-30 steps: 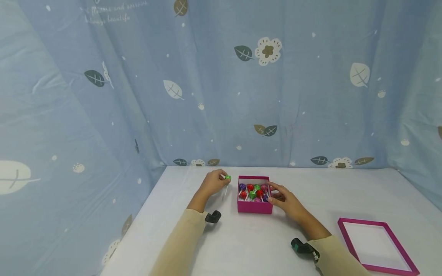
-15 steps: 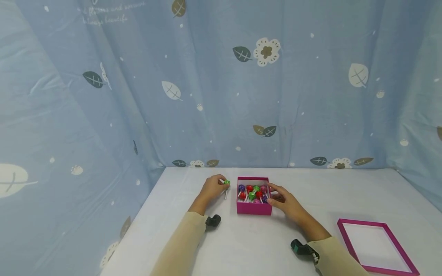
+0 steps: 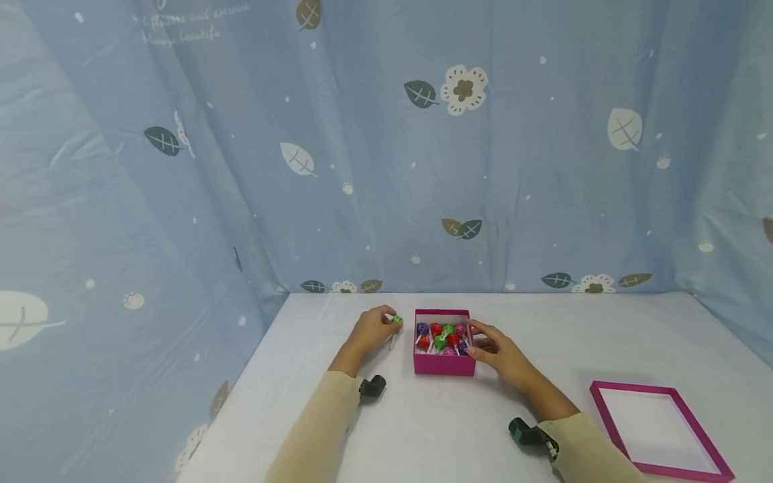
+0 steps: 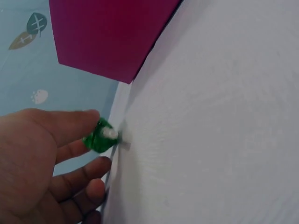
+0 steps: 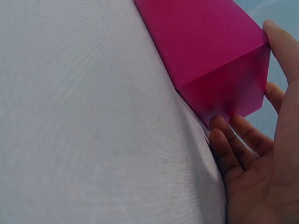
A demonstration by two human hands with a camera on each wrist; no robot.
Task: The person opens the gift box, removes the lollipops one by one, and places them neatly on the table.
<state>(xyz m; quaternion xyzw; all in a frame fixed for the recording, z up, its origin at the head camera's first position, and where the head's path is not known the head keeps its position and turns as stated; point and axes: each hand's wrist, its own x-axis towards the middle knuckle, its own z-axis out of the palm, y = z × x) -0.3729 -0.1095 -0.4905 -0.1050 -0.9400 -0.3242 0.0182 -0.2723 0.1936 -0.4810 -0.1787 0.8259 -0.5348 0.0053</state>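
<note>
In the head view, my left hand (image 3: 366,332) pinches a green-wrapped lollipop (image 3: 396,319) just left of the magenta box (image 3: 445,364). Its white stick points down toward the table. The left wrist view shows the green candy head (image 4: 96,141) between thumb and forefinger, while the other fingers curl loosely. Several red, green, purple and pink lollipops (image 3: 440,343) lie inside the uncovered box. My right hand (image 3: 501,355) grips the box's right side. In the right wrist view its thumb meets the top corner of the box (image 5: 210,42), and the curled fingertips touch the side wall.
A magenta-rimmed lid (image 3: 658,429), white inside, lies on the table at the front right. The white-covered table (image 3: 423,429) ends at a blue patterned curtain (image 3: 386,168) behind and to the left. Each wrist carries a small black camera (image 3: 372,386).
The left hand has lowered slightly with the lollipop, and the stick now tilts a little more to the left. The right hand stays at the box.
</note>
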